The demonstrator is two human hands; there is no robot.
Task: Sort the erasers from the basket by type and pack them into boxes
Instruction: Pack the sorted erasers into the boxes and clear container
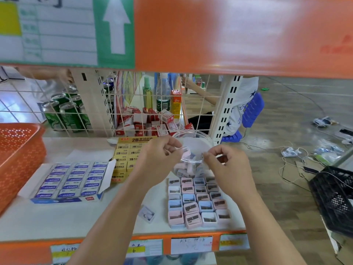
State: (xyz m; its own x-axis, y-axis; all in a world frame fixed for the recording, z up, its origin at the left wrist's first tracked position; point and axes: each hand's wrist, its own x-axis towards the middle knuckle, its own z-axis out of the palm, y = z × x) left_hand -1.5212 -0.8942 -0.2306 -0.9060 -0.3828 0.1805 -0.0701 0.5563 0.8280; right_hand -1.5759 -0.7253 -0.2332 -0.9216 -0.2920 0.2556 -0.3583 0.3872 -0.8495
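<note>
My left hand [160, 155] pinches a small pink block [185, 152] over the mouth of a clear plastic jar [193, 142] that holds several pastel pieces. My right hand [227, 163] is just right of the jar mouth with its fingers curled; a small item at its fingertips is too blurred to tell. Below the jar lie rows of pink, blue and white small blocks [196, 201] on the shelf. An open box of blue-sleeved erasers [72, 178] sits at the left, and a yellow box of 2B erasers [126, 155] stands behind it.
An orange basket [17, 159] stands at the far left of the white shelf [76, 219]. One loose lilac piece [146, 214] lies near the front. A wire grid [133, 104] backs the shelf, with cans, bottles and red boxes behind. A black crate [336, 197] is at the right.
</note>
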